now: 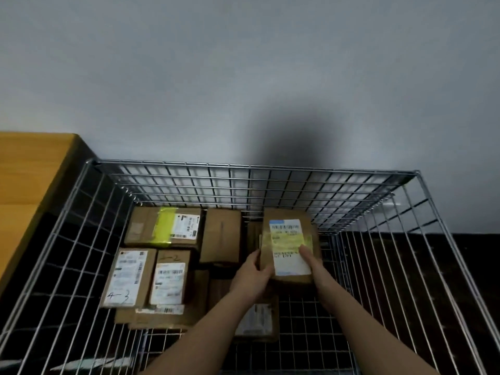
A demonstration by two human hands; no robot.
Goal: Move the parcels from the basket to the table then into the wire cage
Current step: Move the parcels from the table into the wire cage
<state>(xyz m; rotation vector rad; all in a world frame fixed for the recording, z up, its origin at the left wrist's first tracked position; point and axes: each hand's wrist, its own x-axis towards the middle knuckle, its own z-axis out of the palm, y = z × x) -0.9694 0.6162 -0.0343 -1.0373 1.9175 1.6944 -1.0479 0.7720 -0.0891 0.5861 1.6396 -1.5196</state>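
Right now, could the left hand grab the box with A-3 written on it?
Probably yes, once free: the left hand is holding a box, but the A-3 box lies uncovered just left of it in the open-topped cage.

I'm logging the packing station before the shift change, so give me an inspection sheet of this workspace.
Surface: wire cage floor, partly bare mesh at right.
Job's things: held parcel with white label and yellow tape; other parcels packed at left.
Clutter: nothing seen.
Grippers: left hand and right hand grip the held parcel's sides.
Cables: nothing seen.
Surroundings: grey wall; wooden table at left; dark floor.
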